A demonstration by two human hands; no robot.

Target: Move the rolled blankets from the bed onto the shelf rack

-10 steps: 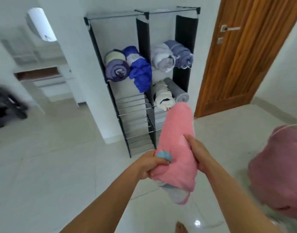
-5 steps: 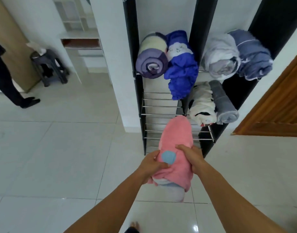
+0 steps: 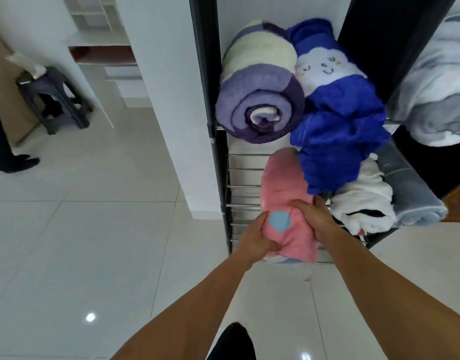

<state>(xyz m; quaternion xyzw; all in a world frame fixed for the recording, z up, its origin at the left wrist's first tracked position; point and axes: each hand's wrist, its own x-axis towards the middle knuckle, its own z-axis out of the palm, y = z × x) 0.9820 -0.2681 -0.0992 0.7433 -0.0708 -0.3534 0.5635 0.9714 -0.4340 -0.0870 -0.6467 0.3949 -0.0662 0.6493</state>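
I hold a pink rolled blanket (image 3: 282, 188) with a light-blue dot between both hands, its far end over the metal bars of the black shelf rack (image 3: 245, 178). My left hand (image 3: 256, 239) grips its near left side and my right hand (image 3: 312, 216) grips its near right side. On the tier above lie a purple-and-cream rolled blanket (image 3: 260, 81) and a bright blue blanket (image 3: 338, 118) that sags down beside the pink roll. In the right column sit a white-and-black roll (image 3: 364, 201), a grey roll (image 3: 411, 193) and a pale grey-white roll (image 3: 437, 87).
A white wall pillar (image 3: 169, 100) stands just left of the rack. A dark plastic stool (image 3: 52, 100) is at the far left, with another person's leg and shoe (image 3: 13, 157) beside it. White tiled floor (image 3: 80, 242) spreads out to the left and below.
I have come closer to the rack, which now fills the upper right of the view. The pink blanket has moved forward, its far end now over a lower left tier under the blue blanket.
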